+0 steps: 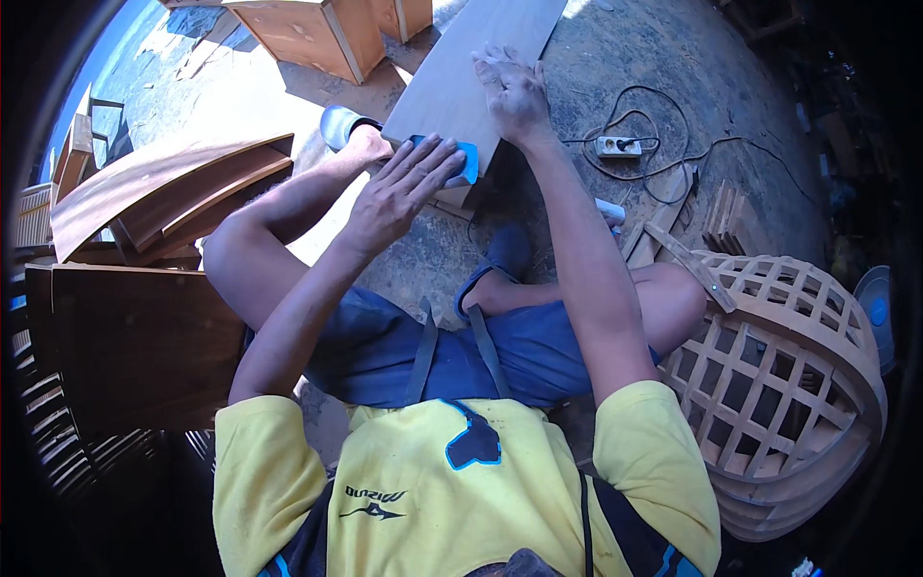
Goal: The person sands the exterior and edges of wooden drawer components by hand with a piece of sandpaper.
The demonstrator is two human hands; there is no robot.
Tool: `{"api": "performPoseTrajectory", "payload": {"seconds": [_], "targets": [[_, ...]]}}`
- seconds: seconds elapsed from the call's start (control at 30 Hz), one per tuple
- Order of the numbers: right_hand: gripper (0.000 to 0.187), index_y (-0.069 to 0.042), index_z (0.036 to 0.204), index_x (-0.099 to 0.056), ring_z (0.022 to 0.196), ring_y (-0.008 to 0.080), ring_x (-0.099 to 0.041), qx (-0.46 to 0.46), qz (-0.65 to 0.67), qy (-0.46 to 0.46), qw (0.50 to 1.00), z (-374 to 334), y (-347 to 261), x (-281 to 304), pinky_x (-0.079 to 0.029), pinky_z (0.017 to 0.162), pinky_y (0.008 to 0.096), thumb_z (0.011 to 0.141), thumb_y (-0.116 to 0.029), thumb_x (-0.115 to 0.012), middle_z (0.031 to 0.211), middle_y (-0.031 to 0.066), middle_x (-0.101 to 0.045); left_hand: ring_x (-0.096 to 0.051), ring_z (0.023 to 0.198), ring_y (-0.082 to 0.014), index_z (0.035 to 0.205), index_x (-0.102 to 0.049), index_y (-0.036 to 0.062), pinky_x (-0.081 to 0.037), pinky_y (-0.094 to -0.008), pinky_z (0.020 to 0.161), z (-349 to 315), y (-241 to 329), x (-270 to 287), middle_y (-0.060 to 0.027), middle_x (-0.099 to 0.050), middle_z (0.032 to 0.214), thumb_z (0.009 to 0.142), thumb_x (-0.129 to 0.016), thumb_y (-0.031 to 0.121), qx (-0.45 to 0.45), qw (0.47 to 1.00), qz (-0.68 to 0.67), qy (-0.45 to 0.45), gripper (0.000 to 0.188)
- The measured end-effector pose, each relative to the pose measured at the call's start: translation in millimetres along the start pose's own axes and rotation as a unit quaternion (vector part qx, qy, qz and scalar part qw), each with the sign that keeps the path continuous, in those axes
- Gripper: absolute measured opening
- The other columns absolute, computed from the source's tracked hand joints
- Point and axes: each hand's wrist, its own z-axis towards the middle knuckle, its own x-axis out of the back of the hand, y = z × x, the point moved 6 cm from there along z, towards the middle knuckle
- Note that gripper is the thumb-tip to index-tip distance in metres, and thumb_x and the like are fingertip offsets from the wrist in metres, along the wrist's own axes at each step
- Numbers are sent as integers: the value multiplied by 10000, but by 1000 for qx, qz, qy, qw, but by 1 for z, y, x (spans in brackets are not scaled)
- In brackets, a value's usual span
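Note:
A long, pale wooden board (454, 87) stretches away from me between my legs. Over its near end my left hand (404, 192) presses a flat blue pad (468, 163), which shows on both sides of the outstretched fingers. The hand covers most of the pad, so its exact kind cannot be told. Farther along, at the board's right edge, my right hand (516, 96) rests with its fingers apart and nothing visible in them. Pale dust coats its fingers. Beneath the near end, a support (454, 200) is partly visible.
To the right lie a white power strip (618, 147) with coiled black cable, wood offcuts (731, 221) and a rounded wooden lattice frame (779, 375). Curved brown panels (173, 197) and a dark wooden box (144, 346) stand on the left. An orange-brown cabinet (298, 38) is at the far side.

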Motion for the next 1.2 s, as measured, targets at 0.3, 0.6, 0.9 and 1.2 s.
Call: {"api": "performPoseTrajectory", "payload": {"seconds": [0.3, 0.6, 0.9, 1.2], "targets": [[429, -187, 1310, -735, 1466, 324, -456, 2, 16, 12, 1000, -1, 0, 0, -161, 1259, 602, 1058, -444, -502, 1484, 61, -620, -352, 1548, -243, 1592, -439, 178, -305, -460, 1281, 15, 13, -16, -27, -398, 1666, 926, -618, 45, -96, 993, -61, 19, 703], [407, -112, 1310, -728, 1453, 370, -472, -10, -4, 15, 1000, 0, -8, 0, -315, 1232, 460, 1063, -373, -536, 1469, 136, -622, -720, 1097, -313, 1478, -521, -4, -593, -390, 865, -54, 11, -21, -204, -675, 1310, 994, -584, -36, 377, 870, -273, 164, 489], [413, -111, 1318, -715, 1445, 389, -456, -11, 18, 11, 1000, -3, -8, -1, -279, 1240, 500, 1040, -371, -557, 1476, 147, -613, -684, 1097, -204, 1416, -483, -105, -583, -303, 949, -4, 46, -49, -192, -627, 1305, 1005, -529, -105, 523, 367, -679, 362, 413], [389, -86, 1311, -715, 1427, 415, -467, 2, 21, 12, 1000, -2, -11, -4, -328, 1221, 487, 1039, -317, -560, 1452, 175, -623, -680, 1135, -202, 1457, -447, -97, -577, -326, 987, -22, 8, -54, -176, -634, 1318, 1012, -539, -74, 449, 295, -744, 398, 455]]}}
